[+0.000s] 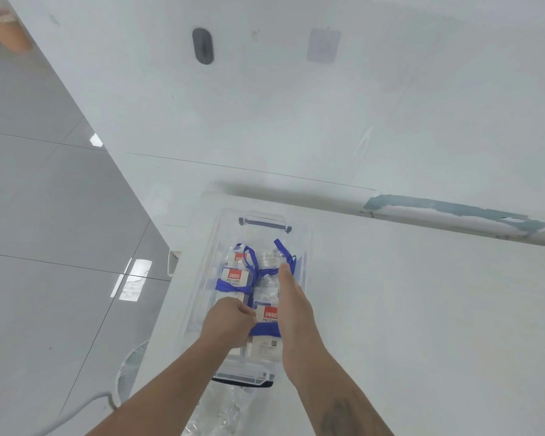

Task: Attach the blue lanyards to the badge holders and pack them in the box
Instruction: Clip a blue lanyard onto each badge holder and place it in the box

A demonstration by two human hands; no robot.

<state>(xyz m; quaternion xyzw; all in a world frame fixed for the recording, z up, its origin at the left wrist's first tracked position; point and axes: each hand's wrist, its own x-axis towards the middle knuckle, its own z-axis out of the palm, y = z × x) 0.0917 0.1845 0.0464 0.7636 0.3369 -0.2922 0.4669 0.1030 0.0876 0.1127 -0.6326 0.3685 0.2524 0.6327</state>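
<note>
clear plastic box [214, 247] sits at the white table's [422, 309] left edge, holding badge holders [234, 276] wrapped in blue lanyards [233, 287]. left hand [230, 325] clenched at a near holder; right hand [291, 306] flat, fingers straight, pressing inside. bare tabletop stretches right.

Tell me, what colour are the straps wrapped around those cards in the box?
Blue straps, seen in the head view.
</note>
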